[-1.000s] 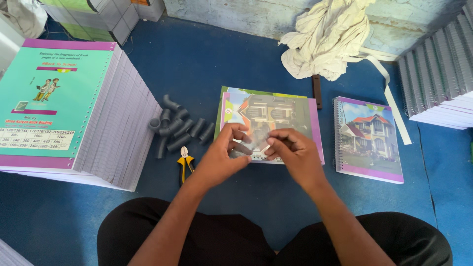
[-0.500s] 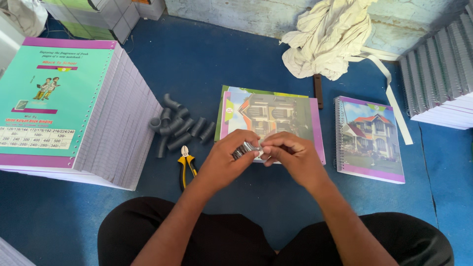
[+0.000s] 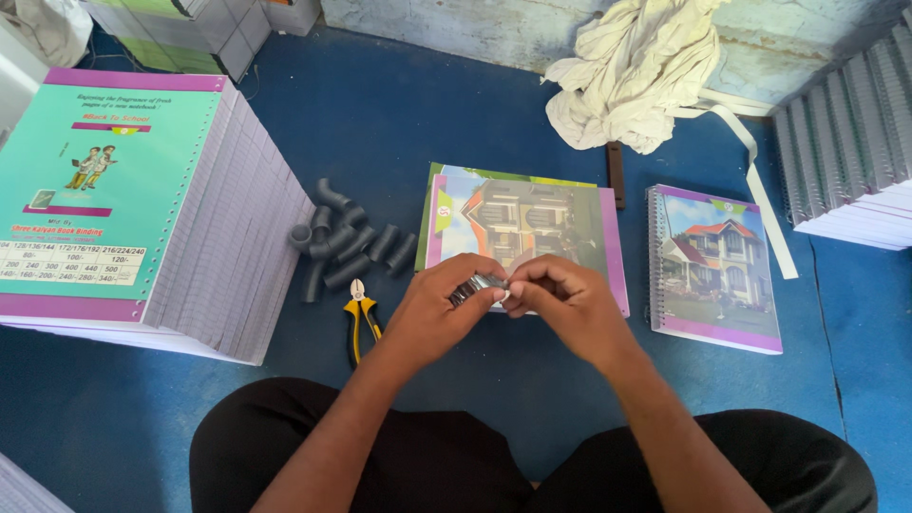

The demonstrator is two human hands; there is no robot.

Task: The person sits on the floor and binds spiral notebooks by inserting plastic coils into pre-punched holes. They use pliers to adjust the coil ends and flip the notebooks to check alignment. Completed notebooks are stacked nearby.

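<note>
I see my left hand [image 3: 439, 309] and right hand [image 3: 560, 302] pinching one small silvery coil [image 3: 478, 287] between fingertips, held just above the near edge of the notebook [image 3: 532, 223], probably so both hands can work it. Yellow-handled cutters [image 3: 358, 318] lie at nine o'clock of the hands, grey tubes [image 3: 351, 245] at ten, within reach. A bound notebook [image 3: 714, 261] sits at three. A tall stack [image 3: 123, 190] stands far left. No containers show.

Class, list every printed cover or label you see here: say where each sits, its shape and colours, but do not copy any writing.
Tall stack of sheets, far left: rectangular teal cover, purple bands, small cartoon figures.
Loose cover, centre, beyond both hands: rectangular, house picture, purple border, green edge beneath.
Spiral notebook, right: rectangular, house picture, purple border, wire binding on its left side.
</note>
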